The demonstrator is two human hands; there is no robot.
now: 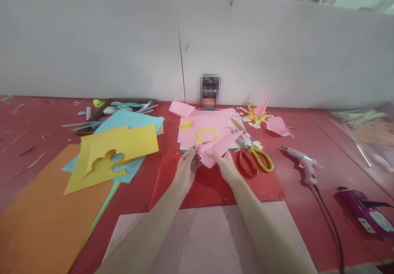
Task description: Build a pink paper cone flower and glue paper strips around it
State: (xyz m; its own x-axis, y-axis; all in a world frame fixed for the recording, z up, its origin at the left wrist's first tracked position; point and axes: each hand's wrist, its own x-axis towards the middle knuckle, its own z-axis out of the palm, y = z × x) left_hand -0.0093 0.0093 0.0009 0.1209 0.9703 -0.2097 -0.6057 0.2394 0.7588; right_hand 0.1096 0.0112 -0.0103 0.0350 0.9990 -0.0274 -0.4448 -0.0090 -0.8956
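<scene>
A pink paper cone (pixel 220 144) is held between my two hands above a red folder (pixel 212 188), its point to the upper right. My left hand (pixel 187 165) grips the wide end at its left edge. My right hand (pixel 226 165) pinches the cone's lower side, thumb on top. Just beyond lies a yellow scalloped paper ring (pixel 198 136) on a stack of pink paper (pixel 215 118). Scissors (pixel 257 153) with one red and one yellow handle rest to the right of my right hand, blades over the pink sheets.
Cut yellow paper (pixel 117 142), blue sheets (pixel 129 120) and orange paper (pixel 58 204) lie left. A glue gun (pixel 303 163) and purple power strip (pixel 366 212) are right, a cord trailing forward. A finished pink cone (pixel 261 106) stands at the back. A white partition (pixel 123 40) rises behind.
</scene>
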